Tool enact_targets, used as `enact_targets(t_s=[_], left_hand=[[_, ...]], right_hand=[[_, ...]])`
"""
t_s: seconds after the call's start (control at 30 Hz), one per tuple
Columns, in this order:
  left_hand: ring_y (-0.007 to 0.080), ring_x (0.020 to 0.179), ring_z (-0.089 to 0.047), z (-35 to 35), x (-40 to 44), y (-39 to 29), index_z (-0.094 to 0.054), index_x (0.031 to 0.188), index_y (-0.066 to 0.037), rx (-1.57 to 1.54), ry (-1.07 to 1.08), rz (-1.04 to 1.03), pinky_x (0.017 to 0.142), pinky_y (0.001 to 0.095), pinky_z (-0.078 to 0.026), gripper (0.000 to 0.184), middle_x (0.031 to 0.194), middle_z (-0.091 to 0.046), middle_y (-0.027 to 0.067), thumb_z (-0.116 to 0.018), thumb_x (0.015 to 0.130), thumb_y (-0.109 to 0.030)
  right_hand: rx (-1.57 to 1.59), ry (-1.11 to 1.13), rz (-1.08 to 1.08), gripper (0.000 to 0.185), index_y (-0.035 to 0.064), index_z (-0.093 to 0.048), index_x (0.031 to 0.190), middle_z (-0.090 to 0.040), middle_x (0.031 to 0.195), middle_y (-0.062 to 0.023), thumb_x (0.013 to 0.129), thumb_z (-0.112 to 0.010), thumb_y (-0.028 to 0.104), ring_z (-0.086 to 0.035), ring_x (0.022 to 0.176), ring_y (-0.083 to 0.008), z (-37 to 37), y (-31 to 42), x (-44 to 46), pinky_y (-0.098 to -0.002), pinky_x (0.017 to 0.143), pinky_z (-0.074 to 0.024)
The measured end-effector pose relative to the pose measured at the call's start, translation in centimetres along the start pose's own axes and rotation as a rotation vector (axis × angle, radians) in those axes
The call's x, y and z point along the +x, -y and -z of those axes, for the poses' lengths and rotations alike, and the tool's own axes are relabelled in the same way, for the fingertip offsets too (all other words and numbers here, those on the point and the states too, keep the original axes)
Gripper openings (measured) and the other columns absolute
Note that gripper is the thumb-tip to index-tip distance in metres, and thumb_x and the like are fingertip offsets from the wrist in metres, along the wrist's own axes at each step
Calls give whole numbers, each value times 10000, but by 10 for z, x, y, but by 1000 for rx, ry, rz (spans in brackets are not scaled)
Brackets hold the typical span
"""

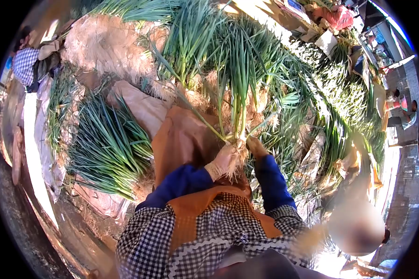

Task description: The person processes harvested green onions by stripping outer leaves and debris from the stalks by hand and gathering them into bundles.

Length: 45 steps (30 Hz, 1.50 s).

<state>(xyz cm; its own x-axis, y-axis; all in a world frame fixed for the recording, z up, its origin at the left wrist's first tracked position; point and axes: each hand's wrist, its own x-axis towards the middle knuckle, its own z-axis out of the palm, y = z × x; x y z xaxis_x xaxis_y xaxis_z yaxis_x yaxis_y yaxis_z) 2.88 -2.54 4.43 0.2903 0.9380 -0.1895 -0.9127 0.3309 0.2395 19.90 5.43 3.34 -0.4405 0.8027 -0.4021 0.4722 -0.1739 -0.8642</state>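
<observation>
A bunch of green onions (239, 100) stands upright in front of my apron, its leaves pointing away from me and its pale roots hanging towards my lap. My left hand (223, 160) is closed around the bunch near the root end. On the other side, my right hand (256, 148) is against the stalks at their base, with its fingers partly hidden behind them. Orange-brown apron cloth (186, 135) lies under and beside the bunch.
A pile of green onions (109, 144) lies to my left, roots towards me. More bunches (188, 46) lie ahead, beside a large mass of roots (109, 44). Loose leaves (288, 153) spread to the right. A person in a checked top (25, 65) is at far left; another, blurred, is close at right.
</observation>
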Motion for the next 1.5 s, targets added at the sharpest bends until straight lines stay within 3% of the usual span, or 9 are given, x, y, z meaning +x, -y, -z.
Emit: enact_targets(t_s=[0.23,0.47,0.77,0.87,1.0,1.07,1.2,1.3,1.5], left_hand=[[178,712,-534,-18,-18,-19,-496,1075,-61,-142,192,221,615,286,-462,262,821,-541,69,-478,909,-263],[189,894,-573,-34,-26,-4,-308,1209,-54,415,-213,-354,758,317,-503,534,1059,-527,105,-614,779,24],[113,556,-492,19,-27,-10,-515,1059,-43,-48,-277,48,459,241,-413,249,709,-508,24,-393,922,-212],[99,518,-434,33,-12,-24,-460,1150,-17,-373,-45,-22,442,223,-366,353,696,-480,10,-368,927,-274],[111,528,-440,39,-18,-33,-397,1237,21,-286,29,8,460,241,-376,457,711,-480,20,-390,916,-303],[119,526,-444,29,-20,-29,-399,1248,14,-175,-102,-18,464,254,-378,472,695,-484,23,-401,910,-315],[114,546,-470,35,-12,-20,-437,1204,33,-17,-101,-62,476,242,-387,474,709,-501,12,-404,918,-345],[92,560,-470,10,-10,-17,-462,1167,22,57,-264,-162,490,232,-392,395,700,-502,-12,-445,922,-287],[96,889,-506,23,-2,-5,-472,1149,-35,412,-307,-287,801,238,-420,288,979,-536,5,-534,884,-132]], right_hand=[[66,-321,261,303,14,-566,882,-547,687,-46,885,-503,310,-501,568,-126,-15,91,56,-274,522,-444],[-223,-339,41,358,-6,-556,855,-560,779,-131,834,-579,351,-539,699,-187,-40,134,74,-315,630,-473],[-716,-471,985,214,37,-526,1022,-618,865,-75,854,-560,164,-565,736,-170,-46,69,30,-261,710,-449],[919,72,158,121,128,-488,768,-417,621,37,863,-552,166,-408,511,-72,-16,43,-29,-217,430,-344],[483,-180,19,260,102,-481,657,-500,582,-9,842,-572,260,-475,507,-135,79,7,-123,-275,462,-391],[-1208,-323,-196,287,41,-577,764,-610,685,-78,847,-555,314,-583,614,-190,100,-45,-117,-319,569,-467],[-436,-415,209,258,84,-622,977,-634,868,-139,812,-599,282,-624,703,-231,14,84,-46,-325,628,-492],[-676,-364,537,292,140,-619,998,-648,831,-77,818,-588,368,-615,619,-200,-29,116,28,-308,562,-501],[-1278,-242,241,463,101,-613,899,-639,787,-117,781,-532,541,-618,691,-279,-58,175,99,-386,636,-495]])
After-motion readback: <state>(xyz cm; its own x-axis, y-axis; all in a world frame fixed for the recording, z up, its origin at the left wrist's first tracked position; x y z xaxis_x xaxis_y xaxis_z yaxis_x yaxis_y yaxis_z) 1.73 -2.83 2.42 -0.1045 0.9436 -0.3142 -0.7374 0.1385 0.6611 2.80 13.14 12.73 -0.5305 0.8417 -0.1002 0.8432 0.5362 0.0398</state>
